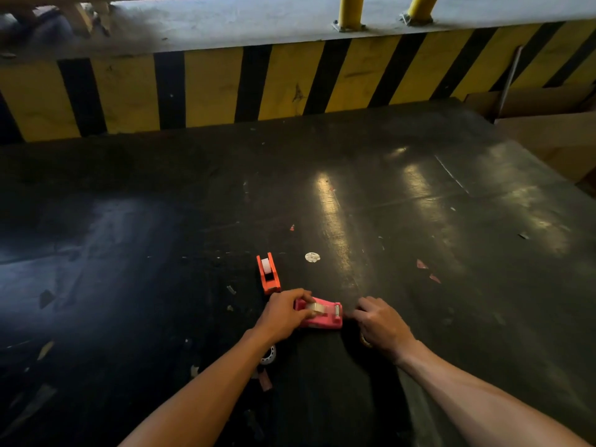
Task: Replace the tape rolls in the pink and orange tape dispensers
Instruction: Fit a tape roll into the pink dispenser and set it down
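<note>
The pink tape dispenser (322, 319) lies on the dark table (419, 221), cutter end to the right, with a clear tape roll (317, 308) seated in it. My left hand (283, 314) grips the dispenser's left end, fingers on the roll. My right hand (380, 324) rests just right of the cutter, fingers curled; whether it pinches the tape end is unclear. The orange tape dispenser (268, 274) stands just behind, holding a white roll. A loose clear roll (269, 354) lies under my left wrist. Another roll (366, 340) peeks out under my right hand.
A round white sticker (312, 257) and small paper scraps (422, 264) dot the table. A yellow-and-black striped barrier (290, 82) runs along the far edge. Cardboard boxes (548, 124) stand at the right.
</note>
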Tool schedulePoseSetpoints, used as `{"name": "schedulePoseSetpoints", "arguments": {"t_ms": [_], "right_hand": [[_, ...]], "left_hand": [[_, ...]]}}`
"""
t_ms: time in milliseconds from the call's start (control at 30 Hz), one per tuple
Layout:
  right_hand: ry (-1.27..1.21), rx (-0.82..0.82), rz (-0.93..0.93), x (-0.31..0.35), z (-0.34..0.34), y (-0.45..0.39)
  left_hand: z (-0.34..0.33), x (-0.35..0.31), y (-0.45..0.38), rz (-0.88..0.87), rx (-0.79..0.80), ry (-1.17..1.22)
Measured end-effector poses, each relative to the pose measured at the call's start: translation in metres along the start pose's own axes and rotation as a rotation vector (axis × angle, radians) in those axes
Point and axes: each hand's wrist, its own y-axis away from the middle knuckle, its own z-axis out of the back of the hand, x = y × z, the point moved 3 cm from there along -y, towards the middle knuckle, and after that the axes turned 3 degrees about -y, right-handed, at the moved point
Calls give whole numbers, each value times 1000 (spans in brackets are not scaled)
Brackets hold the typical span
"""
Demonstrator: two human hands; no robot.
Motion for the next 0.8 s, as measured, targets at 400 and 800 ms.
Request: {"name": "schedulePoseSetpoints", "arguments": {"t_ms": [400,800], "right_hand": [[-323,159,-710,44,-22,10],[-457,173,-640,28,-2,-24]], "left_hand": [[-6,5,-3,5,-47,15],[-1,5,22,-219,-166,-83]]}}
